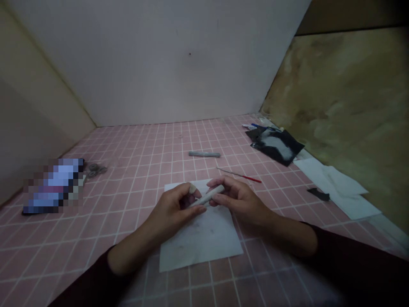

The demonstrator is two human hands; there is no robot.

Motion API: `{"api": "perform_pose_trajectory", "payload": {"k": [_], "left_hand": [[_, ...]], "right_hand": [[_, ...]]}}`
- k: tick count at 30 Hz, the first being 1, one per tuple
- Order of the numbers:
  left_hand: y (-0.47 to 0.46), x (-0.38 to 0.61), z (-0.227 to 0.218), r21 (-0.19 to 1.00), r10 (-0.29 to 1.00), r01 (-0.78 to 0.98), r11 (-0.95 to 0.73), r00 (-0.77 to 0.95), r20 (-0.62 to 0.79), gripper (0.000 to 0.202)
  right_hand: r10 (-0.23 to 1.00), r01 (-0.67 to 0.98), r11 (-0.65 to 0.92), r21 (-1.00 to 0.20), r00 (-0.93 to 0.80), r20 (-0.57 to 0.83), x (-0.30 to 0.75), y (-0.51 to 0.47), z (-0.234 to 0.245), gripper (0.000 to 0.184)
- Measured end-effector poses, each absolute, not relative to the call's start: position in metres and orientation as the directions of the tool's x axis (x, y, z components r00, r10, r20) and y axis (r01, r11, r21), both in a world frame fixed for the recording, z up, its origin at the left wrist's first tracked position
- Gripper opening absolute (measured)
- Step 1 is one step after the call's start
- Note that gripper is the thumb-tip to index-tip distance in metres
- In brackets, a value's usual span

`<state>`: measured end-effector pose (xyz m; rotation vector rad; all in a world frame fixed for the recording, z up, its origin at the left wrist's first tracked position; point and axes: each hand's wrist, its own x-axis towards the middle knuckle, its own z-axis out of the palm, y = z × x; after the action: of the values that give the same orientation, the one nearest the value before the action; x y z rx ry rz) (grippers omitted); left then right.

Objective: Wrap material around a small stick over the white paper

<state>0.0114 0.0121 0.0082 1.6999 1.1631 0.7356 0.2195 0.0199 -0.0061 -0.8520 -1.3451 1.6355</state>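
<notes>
A pale grey, slim rod (210, 194) is held at a slant between my two hands, above a white sheet of paper (204, 243). My left hand (177, 204) is closed on its lower left end, with a beige wrap on one fingertip. Fingers and thumb of my right hand (236, 198) pinch the rod nearer its upper right end. Just beyond the right hand lies a thin tool with a red handle (252, 178). Farther back is a grey bar (204, 154), lying flat. The paper has faint smudges.
A pink tablecloth with white grid lines (137, 256) covers the table. At left lie a phone-like device (54, 187), partly pixelated, and several grey rings (95, 169). On the right are black sheets with white dust (277, 145), white papers (338, 185) and a dark scrap (318, 194). Walls border the table.
</notes>
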Motion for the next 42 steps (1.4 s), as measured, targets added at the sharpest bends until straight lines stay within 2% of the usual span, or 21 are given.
{"api": "perform_pose_trajectory", "payload": {"k": [4, 9, 11, 17, 23, 27, 32, 36, 42], "left_hand": [[0.012, 0.011, 0.007, 0.975, 0.907, 0.222, 0.006, 0.41, -0.099, 0.025], [0.011, 0.012, 0.009, 0.98, 0.877, 0.142, 0.14, 0.442, -0.189, 0.032], [0.01, 0.013, 0.009, 0.981, 0.873, 0.116, 0.156, 0.449, -0.192, 0.028], [0.008, 0.013, 0.007, 0.985, 0.876, 0.109, 0.131, 0.453, -0.166, 0.024], [0.012, 0.011, 0.007, 0.988, 0.883, 0.083, 0.13, 0.443, -0.154, 0.025], [0.013, 0.011, 0.007, 0.987, 0.879, 0.093, 0.13, 0.449, -0.158, 0.025], [0.01, 0.01, 0.01, 0.984, 0.889, 0.162, 0.078, 0.436, -0.142, 0.025], [0.01, 0.011, 0.012, 0.99, 0.883, 0.132, 0.05, 0.456, -0.106, 0.024], [0.01, 0.012, 0.012, 0.984, 0.9, 0.181, 0.005, 0.428, -0.083, 0.024]], "right_hand": [[0.898, -0.222, -0.065, -0.973, -0.438, 0.04, 0.218, 0.019, -0.004, 0.026], [0.893, -0.21, -0.048, -0.977, -0.447, 0.052, 0.217, 0.02, 0.001, 0.018], [0.893, -0.196, -0.041, -0.98, -0.448, 0.052, 0.218, 0.02, 0.002, 0.016], [0.912, -0.095, -0.05, -0.994, -0.41, -0.007, 0.221, 0.019, -0.003, 0.017], [0.886, -0.156, 0.019, -0.988, -0.455, 0.089, 0.22, 0.019, -0.006, 0.027], [0.874, -0.131, 0.03, -0.991, -0.477, 0.089, 0.22, 0.02, 0.0, 0.018], [0.884, -0.073, -0.01, -0.997, -0.467, 0.025, 0.22, 0.022, 0.007, 0.011], [0.893, 0.044, 0.033, -0.998, -0.449, 0.009, 0.222, 0.021, 0.006, 0.017], [0.899, 0.149, 0.112, -0.983, -0.436, 0.036, 0.224, 0.017, 0.002, 0.035]]}}
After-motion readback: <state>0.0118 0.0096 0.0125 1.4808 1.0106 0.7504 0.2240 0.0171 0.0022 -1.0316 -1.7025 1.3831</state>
